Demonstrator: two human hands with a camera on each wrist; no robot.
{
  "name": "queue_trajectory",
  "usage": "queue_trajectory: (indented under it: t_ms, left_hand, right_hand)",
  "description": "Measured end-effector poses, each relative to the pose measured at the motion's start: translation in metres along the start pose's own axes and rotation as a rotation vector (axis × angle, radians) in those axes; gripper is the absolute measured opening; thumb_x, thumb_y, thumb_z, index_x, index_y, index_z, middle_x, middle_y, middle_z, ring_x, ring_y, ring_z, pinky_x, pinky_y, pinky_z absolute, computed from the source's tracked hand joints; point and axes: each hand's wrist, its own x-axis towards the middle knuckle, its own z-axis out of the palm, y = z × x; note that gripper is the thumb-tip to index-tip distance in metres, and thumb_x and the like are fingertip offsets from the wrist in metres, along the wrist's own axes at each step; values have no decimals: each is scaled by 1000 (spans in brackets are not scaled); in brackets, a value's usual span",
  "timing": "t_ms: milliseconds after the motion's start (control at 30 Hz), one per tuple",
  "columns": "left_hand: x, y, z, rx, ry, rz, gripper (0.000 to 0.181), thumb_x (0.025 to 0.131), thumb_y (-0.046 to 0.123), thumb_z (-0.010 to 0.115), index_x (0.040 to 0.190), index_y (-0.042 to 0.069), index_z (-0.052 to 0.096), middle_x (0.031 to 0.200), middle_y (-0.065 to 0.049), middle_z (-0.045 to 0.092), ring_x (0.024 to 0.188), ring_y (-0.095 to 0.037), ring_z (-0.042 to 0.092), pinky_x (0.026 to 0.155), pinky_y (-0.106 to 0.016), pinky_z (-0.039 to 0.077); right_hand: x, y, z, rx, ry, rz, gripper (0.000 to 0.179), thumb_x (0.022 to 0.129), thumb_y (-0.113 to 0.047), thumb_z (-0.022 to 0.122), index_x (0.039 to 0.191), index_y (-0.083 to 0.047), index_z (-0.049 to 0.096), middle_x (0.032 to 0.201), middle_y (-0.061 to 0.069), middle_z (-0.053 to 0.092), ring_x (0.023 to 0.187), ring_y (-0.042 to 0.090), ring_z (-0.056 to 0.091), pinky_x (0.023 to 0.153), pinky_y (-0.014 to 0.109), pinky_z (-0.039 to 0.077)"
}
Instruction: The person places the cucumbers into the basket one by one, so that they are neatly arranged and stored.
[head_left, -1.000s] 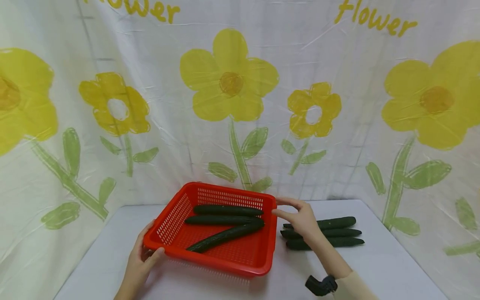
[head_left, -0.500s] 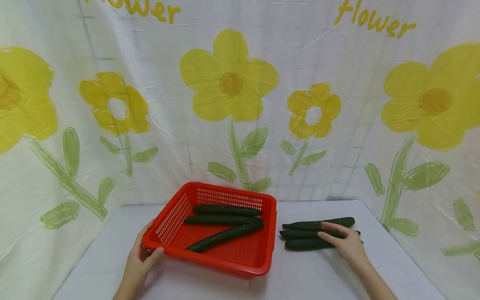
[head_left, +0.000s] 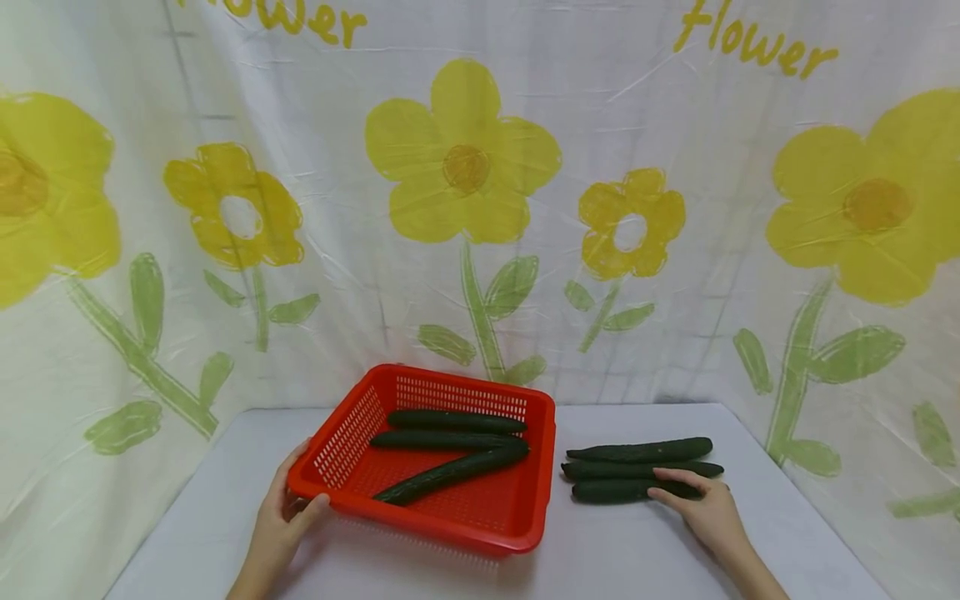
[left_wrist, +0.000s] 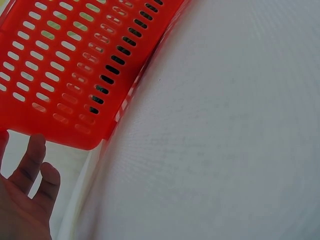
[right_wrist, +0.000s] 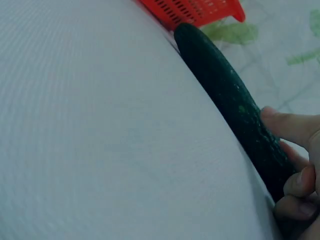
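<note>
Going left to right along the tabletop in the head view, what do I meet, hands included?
Left hand → red basket holding three cucumbers → three loose cucumbers → right hand, which comes in from the near right and covers part of the nearest cucumber.

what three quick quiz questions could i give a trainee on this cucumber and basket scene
1. How many cucumbers lie in the red basket?
2. True or false: the left hand is at the red basket's far right corner.
3. Of the three on the table, which does the right hand grip? A) the nearest B) the middle one C) the farthest

Key: 1. Three. 2. False; it holds the near left corner. 3. A, the nearest cucumber.
</note>
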Motion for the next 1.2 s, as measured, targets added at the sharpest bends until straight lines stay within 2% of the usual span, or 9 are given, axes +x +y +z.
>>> queue_trajectory:
  t_ms: [67,233,300,400,467,667,867,1000,1200]
  left_hand:
    - [0,0,0,-2,2,0,77,99,-2,68,166,14,33,153,26,43,121,7,57,92,-10,50]
    - [0,-2,1,-7,5,-10,77,99,-2,68,166,14,33,153,27,42,120,6,58,92,-10,50]
    - [0,-2,1,-4,7,-16,77,99,-2,68,166,14,33,153,28,43,120,7,58,92,-10,50]
    - [-1,0,1,-3,6,-23,77,100,-1,68,166,15,33,152,28,42,120,7,57,91,-10,50]
    - [-2,1,1,-2,7,-20,77,100,0,68,166,15,33,152,27,43,119,7,57,90,-10,50]
    - [-1,2,1,6,13,-23,76,99,1,69,166,15,34,147,25,46,117,6,58,89,-11,51]
    - [0,0,2,4,11,-43,77,100,1,69,166,16,34,150,27,43,120,7,57,91,-10,50]
    - [0,1,2,0,11,-41,77,100,2,68,167,17,33,152,27,42,120,8,57,91,-10,50]
    - [0,1,2,-5,3,-47,77,101,2,68,167,17,33,151,27,42,120,7,57,92,-10,50]
  right_hand:
    - [1,2,0,-44,8,-47,49,85,-41,90,125,-15,79,132,9,73,131,23,61,110,50,47]
    - [1,3,4,-141,22,-164,38,80,-40,93,112,-22,83,123,4,73,121,21,63,106,57,48]
    - [0,3,5,-169,36,-190,34,78,-39,95,107,-24,84,120,2,72,120,28,64,105,47,49]
    - [-1,2,5,-200,65,-218,32,75,-38,97,103,-29,84,116,-3,73,114,15,64,98,26,47]
    - [-2,3,6,-211,77,-232,33,73,-38,98,102,-30,84,115,-5,73,112,10,64,95,21,46]
    - [-2,3,4,-248,55,-226,34,76,-41,96,105,-29,83,116,-4,75,115,22,68,96,44,56]
    - [0,5,-1,-190,-64,-129,46,81,-46,92,117,-21,80,127,12,74,126,45,63,100,63,51]
    - [2,8,-3,-171,-112,-99,48,82,-47,90,118,-19,80,132,16,72,129,46,61,103,66,48]
    - [1,11,-3,-120,-121,-82,45,82,-45,91,118,-19,81,134,15,71,130,44,61,105,63,49]
